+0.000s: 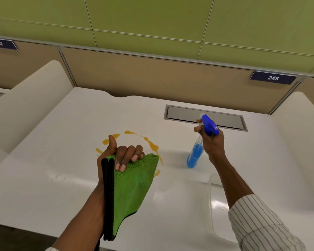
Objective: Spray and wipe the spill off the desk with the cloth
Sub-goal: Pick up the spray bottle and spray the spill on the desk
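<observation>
An orange ring-shaped spill (150, 143) lies in the middle of the white desk (62, 142). My left hand (120, 153) is held above the near left part of the ring and grips a folded green cloth (132, 187) with a black edge, which hangs down toward me and hides part of the spill. To the right, my right hand (211, 140) holds a clear spray bottle (195, 154) of blue liquid by its blue trigger head, lifted and tilted, nozzle pointing away toward the back of the desk.
A grey cable hatch (225, 118) is set into the desk behind the bottle. A clear plastic container (211, 205) stands at the near right, under my right forearm. White side dividers flank the desk; beige panels marked 247 and 248 close the back.
</observation>
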